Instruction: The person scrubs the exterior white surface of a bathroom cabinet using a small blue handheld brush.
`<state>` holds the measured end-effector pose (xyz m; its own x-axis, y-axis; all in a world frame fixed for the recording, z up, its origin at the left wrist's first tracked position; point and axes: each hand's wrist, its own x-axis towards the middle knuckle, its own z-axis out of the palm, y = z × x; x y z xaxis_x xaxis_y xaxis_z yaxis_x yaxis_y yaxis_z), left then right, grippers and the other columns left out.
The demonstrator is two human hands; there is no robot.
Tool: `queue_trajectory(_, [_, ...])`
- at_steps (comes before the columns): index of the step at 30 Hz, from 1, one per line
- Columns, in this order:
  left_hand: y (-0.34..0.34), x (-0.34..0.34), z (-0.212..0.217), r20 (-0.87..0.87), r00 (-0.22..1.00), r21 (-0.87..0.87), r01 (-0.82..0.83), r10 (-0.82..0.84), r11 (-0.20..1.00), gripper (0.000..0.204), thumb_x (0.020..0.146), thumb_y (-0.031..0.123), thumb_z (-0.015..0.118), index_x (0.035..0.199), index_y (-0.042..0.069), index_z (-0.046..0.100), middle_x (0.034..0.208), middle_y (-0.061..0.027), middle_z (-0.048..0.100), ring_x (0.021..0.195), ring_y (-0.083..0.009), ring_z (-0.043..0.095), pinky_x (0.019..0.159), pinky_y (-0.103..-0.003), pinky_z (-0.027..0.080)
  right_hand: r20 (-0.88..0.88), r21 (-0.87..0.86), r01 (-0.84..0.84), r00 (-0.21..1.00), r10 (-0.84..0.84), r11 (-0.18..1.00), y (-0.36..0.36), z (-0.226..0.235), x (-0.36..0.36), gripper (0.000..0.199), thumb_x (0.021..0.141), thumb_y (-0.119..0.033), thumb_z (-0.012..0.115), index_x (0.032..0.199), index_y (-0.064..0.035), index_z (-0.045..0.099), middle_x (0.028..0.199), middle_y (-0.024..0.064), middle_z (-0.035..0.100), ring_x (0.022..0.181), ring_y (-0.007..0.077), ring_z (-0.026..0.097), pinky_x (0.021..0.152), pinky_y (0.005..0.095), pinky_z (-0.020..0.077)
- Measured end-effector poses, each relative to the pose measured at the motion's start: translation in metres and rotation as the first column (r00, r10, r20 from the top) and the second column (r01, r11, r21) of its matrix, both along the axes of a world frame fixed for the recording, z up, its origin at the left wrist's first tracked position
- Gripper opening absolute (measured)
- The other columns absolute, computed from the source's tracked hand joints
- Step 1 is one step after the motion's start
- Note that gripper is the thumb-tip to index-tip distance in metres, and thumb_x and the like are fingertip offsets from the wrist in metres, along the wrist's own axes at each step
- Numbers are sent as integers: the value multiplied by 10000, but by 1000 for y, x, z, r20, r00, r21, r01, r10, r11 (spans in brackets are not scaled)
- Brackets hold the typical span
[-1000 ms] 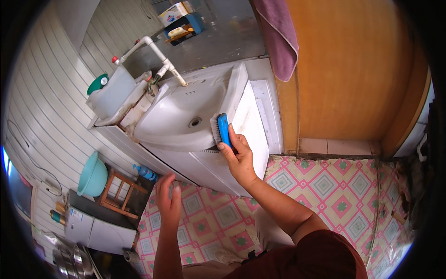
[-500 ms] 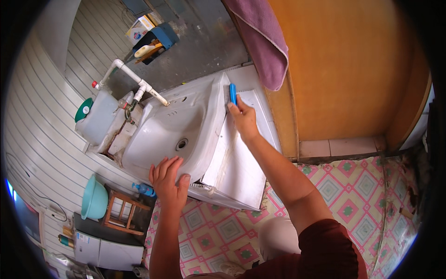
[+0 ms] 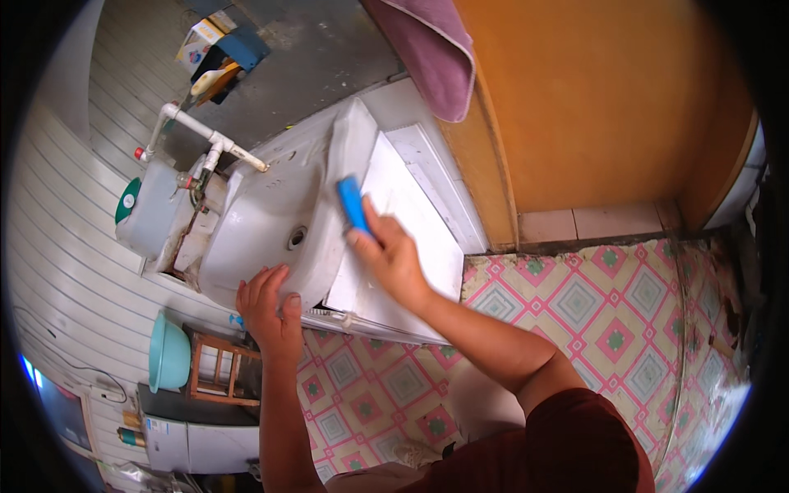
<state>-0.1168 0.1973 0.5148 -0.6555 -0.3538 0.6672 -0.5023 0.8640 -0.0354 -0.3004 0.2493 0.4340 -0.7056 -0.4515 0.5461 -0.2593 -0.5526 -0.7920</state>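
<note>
My right hand (image 3: 390, 256) grips a narrow blue brush-like tool (image 3: 352, 201) against the right rim of the white washbasin (image 3: 341, 140). Motion blurs the tool, and its underside is hard to make out. My left hand (image 3: 273, 316) rests on the basin's front rim with its fingers stretched out, holding nothing. A dark drain hole (image 3: 297, 237) shows in the bowl. White boards (image 3: 394, 218) lie along the basin's right side, under my right wrist.
A white pipe (image 3: 205, 131) reaches over the basin's back, beside a translucent water container (image 3: 156, 209). A purple towel (image 3: 436, 57) hangs at the back right. To the left stand a turquoise tub (image 3: 168, 353) and a wooden stool (image 3: 215, 371). Patterned flooring (image 3: 575, 304) lies to the right.
My right hand has brought the blue tool nearer and leftward along the basin's right rim. My left hand stays on the front rim. The whole view has shifted slightly.
</note>
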Motion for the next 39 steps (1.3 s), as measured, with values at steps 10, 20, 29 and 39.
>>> queue_trajectory(10, [4, -6, -2, 5, 1000, 52, -9, 8, 999, 323, 875, 256, 479, 1112, 62, 581, 1093, -91, 587, 1073, -263, 519, 1054, -479, 217, 327, 79, -19, 945, -8, 997, -6, -103, 26, 513, 863, -174, 623, 1312, 1, 447, 729, 79, 474, 665, 154, 457, 625, 262, 406])
queue_trajectory(20, [0, -8, -6, 16, 999, 90, -38, 36, 995, 308, 851, 203, 480, 1103, 57, 580, 1069, -98, 585, 1052, -264, 521, 1054, -480, 222, 544, 77, -164, 833, 97, 983, -12, -86, -15, 540, 879, -192, 604, 1314, 60, 409, 887, -25, 547, 776, 56, 453, 680, 192, 399])
queue_trajectory(29, [4, -20, -1, -20, 1000, 21, 1, -1, 1000, 304, 864, 219, 441, 1080, 55, 580, 1049, -106, 585, 1022, -274, 532, 1054, -486, 225, 399, 562, 42, 861, -315, 826, -65, -223, -71, 511, 816, -381, 571, 1224, -73, 548, 760, 229, 633, 707, 340, 640, 633, 414, 478])
queue_trajectory(39, [-2, -6, -9, 5, 998, 9, -65, 65, 998, 322, 881, 249, 426, 1076, 47, 584, 1033, -116, 586, 1010, -286, 524, 1039, -487, 250, 502, 223, -109, 865, -18, 969, -66, -111, -85, 382, 859, -218, 595, 1157, 20, 575, 647, -61, 432, 590, 42, 371, 498, 229, 326])
